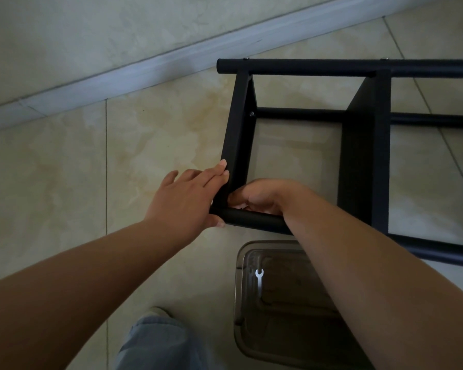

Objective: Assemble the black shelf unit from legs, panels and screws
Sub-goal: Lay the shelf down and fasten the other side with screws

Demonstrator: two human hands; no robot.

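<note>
Both hands at shelf corner | left hand [187,193] flat on panel [234,145] | right hand [259,196] curled, contents hidden

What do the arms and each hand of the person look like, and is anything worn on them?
Both forearms are bare, with no sleeves in view. The left hand and the right hand wear no gloves, and no ring, watch or bracelet is visible. The fingernails are short and unpainted.

A clear plastic bin [241,303] on the tiled floor [150,134] holds a small wrench [259,279].
</note>
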